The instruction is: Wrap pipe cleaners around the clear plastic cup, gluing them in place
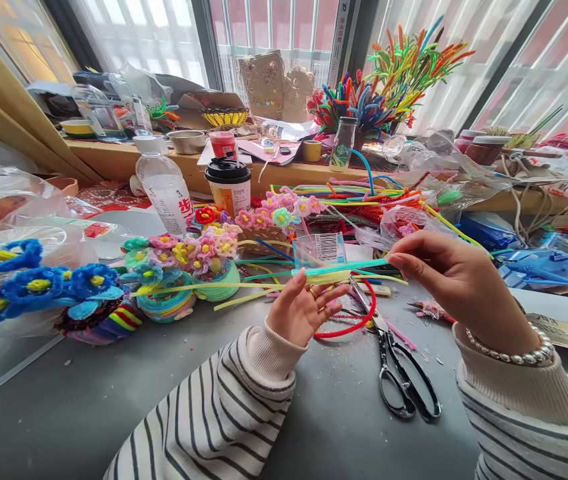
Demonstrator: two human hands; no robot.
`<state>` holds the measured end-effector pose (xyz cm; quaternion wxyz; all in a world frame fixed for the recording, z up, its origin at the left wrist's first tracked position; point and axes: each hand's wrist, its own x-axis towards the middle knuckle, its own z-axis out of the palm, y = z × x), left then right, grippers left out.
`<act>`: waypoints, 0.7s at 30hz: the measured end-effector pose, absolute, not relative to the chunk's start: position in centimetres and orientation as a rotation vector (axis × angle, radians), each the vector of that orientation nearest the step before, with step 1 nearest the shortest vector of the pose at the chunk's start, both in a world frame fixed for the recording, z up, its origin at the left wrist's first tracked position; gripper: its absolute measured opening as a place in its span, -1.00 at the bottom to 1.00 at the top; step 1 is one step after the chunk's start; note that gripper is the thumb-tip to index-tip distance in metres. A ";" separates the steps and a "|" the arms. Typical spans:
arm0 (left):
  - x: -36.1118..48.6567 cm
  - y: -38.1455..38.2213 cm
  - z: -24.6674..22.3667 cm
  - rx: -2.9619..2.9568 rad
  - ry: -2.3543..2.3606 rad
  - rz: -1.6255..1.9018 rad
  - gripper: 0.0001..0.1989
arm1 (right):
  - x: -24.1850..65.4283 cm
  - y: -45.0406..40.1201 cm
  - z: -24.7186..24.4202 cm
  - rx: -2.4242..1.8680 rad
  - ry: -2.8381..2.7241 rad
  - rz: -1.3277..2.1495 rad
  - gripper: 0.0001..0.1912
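My left hand (301,310) is palm up near the middle, with pale yellow pipe cleaners (251,285) held across it between thumb and index finger. The other fingers are loosely spread. Turquoise pipe cleaners (367,265) stretch from beside that thumb to my right hand (449,273), whose thumb and fingers pinch their right end. Whether the left thumb also presses on the turquoise ones, I cannot tell. Below the hands lie black-handled scissors (389,360), their blades partly beneath a curved red pipe cleaner (371,310).
Blue pipe-cleaner flowers (39,285) and pastel flower pots (167,293) stand at left. Behind them are a water bottle (161,183) and a lidded cup (227,187). Loose pipe cleaners (334,193) pile up at the back. A blue plastic pack (539,267) lies at right.
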<state>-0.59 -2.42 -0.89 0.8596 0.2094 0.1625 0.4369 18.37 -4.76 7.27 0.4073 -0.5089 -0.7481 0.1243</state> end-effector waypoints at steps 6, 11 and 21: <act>-0.7 -2.5 -1.0 0.464 0.278 0.877 -0.57 | 18.2 -4.7 7.3 -1.297 -1.896 0.327 -0.83; -0.7 -2.5 -0.8 0.462 0.267 0.851 -0.55 | 18.1 -4.8 7.4 -1.295 -1.905 0.355 -0.83; -0.9 -2.6 -0.9 0.488 0.230 0.832 -0.49 | 18.0 -5.2 7.5 -1.315 -1.938 0.372 -0.82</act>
